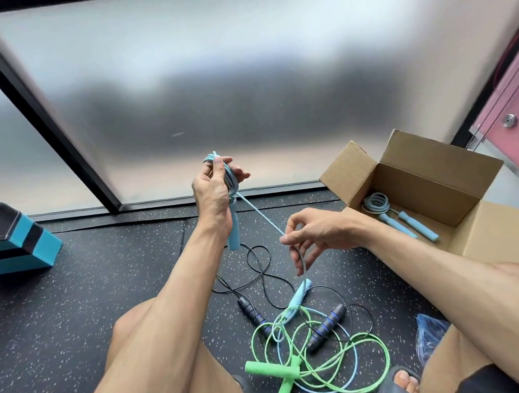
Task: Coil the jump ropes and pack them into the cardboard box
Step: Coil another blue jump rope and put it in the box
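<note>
Head view: the left hand (215, 191) is clamped on gathered loops of the pale blue plastic-cord jump rope (259, 211), one handle hanging below the wrist. The right hand (316, 231) pinches the taut strand, apart from the left. Recommended: feed even loops and keep tension. The open brown cardboard box (500, 226) stands near, right of the hands, holding one coiled rope.

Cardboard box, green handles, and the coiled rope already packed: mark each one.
cardboard box (432, 182): head view, on its bare inner back wall.
green handles (283, 388): head view, on the crossed pair's longer handle, on the floor.
packed blue rope (377, 203): head view, on its coil inside the box.
</note>
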Available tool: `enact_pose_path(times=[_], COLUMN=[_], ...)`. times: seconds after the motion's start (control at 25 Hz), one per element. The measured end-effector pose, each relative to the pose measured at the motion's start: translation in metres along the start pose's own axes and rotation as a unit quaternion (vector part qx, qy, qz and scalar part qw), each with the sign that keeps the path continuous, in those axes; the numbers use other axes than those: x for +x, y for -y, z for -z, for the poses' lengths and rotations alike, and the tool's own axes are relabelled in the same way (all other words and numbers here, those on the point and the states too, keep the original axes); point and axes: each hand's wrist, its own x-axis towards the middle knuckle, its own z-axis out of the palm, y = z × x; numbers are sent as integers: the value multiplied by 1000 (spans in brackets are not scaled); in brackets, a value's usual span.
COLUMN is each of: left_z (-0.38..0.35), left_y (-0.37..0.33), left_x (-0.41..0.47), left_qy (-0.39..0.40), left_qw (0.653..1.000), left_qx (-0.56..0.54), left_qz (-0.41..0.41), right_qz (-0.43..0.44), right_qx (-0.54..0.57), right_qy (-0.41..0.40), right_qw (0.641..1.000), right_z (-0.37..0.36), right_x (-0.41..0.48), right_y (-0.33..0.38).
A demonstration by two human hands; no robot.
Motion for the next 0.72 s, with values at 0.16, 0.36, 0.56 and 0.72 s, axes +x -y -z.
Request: enact_pose_path(times=[0.16, 0.36, 0.56, 0.72], left_z=[5, 3, -8, -18], left_y=[9, 14, 6, 3], left_x=[2, -4, -19, -29], left_qy=[7, 84, 235, 328], left_qw=[969, 912, 891, 858], left_qx=[234, 392, 385, 371], left_qz=[-79, -82, 57, 140], right_qz=[67, 157, 226, 246], right_qx=[-18, -10, -16, -31], right_qy=[-46, -108, -206, -301], right_qw=[997, 982, 952, 921], right_z=[4, 8, 20, 27], right_x=[8, 0, -7, -8], right_y=[5, 16, 22, 25])
